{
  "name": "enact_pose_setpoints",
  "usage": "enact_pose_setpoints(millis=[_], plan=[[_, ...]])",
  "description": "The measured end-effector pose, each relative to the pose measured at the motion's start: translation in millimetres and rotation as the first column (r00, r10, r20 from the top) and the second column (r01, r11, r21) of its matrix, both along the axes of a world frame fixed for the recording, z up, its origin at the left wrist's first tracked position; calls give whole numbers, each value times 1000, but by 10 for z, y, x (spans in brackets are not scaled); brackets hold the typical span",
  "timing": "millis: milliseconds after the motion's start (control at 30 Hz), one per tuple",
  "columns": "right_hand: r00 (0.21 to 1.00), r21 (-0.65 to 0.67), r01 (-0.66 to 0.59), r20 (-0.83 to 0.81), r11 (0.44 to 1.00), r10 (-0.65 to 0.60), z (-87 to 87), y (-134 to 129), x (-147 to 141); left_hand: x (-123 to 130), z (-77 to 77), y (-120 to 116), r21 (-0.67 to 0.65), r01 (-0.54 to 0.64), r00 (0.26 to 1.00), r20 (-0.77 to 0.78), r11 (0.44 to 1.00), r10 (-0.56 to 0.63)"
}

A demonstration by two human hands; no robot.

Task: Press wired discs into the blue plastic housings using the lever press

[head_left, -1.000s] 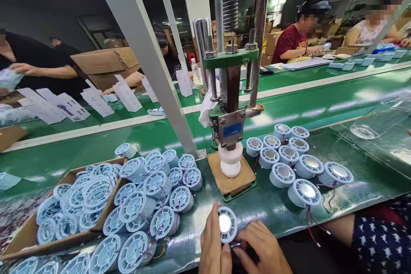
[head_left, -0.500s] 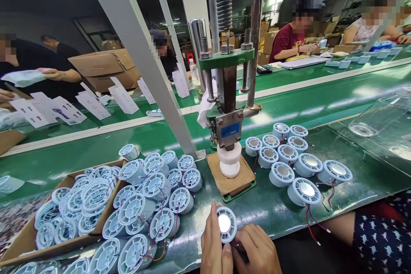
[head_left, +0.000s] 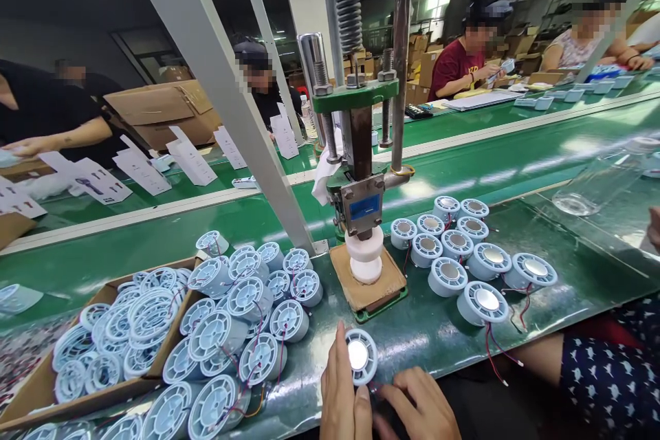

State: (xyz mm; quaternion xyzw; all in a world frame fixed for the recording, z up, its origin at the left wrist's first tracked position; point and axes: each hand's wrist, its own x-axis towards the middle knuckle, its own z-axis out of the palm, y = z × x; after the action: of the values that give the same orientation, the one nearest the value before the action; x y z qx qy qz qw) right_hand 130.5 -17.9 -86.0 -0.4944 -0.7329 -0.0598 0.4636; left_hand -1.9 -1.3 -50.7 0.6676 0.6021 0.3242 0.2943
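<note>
My left hand (head_left: pixel 344 392) holds a light-blue round plastic housing (head_left: pixel 361 357) by its left side, the thumb at its lower edge. A shiny silver disc sits in the middle of the housing's slotted face, which is turned up toward me. My right hand (head_left: pixel 420 402) is just to the lower right, its fingers loosely bent and apart. A bit of reddish wire shows near its index fingertip; whether the fingers touch it I cannot tell. Beyond both hands stands a green hand press (head_left: pixel 364 199), its white round pressing block (head_left: pixel 365 254) above a brown base board (head_left: pixel 368 295).
Several housings with silver discs (head_left: pixel 482 301) and trailing wires stand on the right. At left, many housings without discs (head_left: pixel 262 357) are piled beside a cardboard box (head_left: pixel 170 371) of light-blue rings. A slanted grey post (head_left: pixel 227 96) rises near the press. Co-workers sit across the green conveyor (head_left: pixel 464 151).
My right hand has shifted slightly right, away from the housing, and its fingers have spread. My left hand keeps its hold on the housing. The view has shifted a little.
</note>
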Motion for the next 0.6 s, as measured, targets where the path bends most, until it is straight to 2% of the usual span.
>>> enact_pose_setpoints(millis=[167, 467, 533, 600], plan=[[996, 29, 63, 63, 998, -65, 29, 90, -72, -3, -26, 13, -10, -11, 1000, -3, 1000, 11], [995, 83, 34, 92, 996, -42, 163, 249, -159, 8, -96, -6, 73, -10, 1000, -22, 997, 12], [995, 92, -5, 104, 996, -4, 262, 284, -90, -22, -116, 12, 77, -24, 999, -23, 997, 26], [990, 80, -73, 128, 994, 62, 485, 336, 75, -62, -83, 64, 65, -42, 999, 25, 997, 40]])
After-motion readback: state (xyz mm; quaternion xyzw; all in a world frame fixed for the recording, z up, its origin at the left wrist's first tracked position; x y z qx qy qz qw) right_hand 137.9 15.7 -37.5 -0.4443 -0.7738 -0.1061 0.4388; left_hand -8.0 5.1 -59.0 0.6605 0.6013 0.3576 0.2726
